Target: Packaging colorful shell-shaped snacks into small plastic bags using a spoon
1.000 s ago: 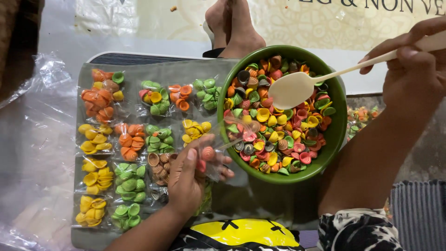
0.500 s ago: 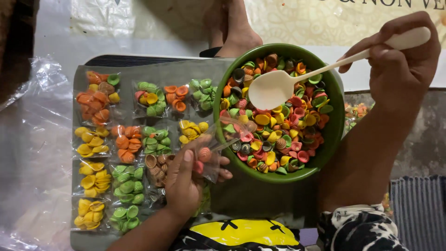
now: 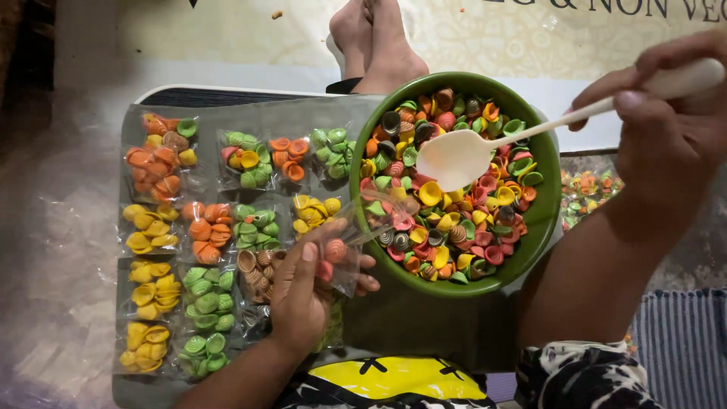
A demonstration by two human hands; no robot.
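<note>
- My right hand [image 3: 670, 125] is closed around the handle of the white spoon [image 3: 462, 157], thumb and fingers wrapped tight; a second ago the bowl of the spoon sat lower and nearer my right side, and now it has swung across toward my left hand, hanging empty over the middle of the heap.
- The spoon carries nothing that I can see, so the move reads to me as coming round for a fresh scoop rather than a delivery.
- My left hand [image 3: 307, 291] is partly curled, thumb and fingers pinching a small clear plastic bag [image 3: 350, 241] with its mouth turned toward the green bowl [image 3: 547, 204]; it has barely shifted over the last second.
- A few pink and orange shell-shaped pieces already lie in the bottom of that bag, near my fingertips, so I judge it only begun.
- The bowl, heaped with mixed coloured shells [image 3: 454, 212], sits between my two hands, its rim just beside the bag's mouth.
- Beyond my left hand, on the grey tray [image 3: 129, 386], lie rows of filled packets [image 3: 155, 227] in orange, yellow and green.
- Someone's bare feet [image 3: 379, 42] rest past the bowl, well away from both my hands.
</note>
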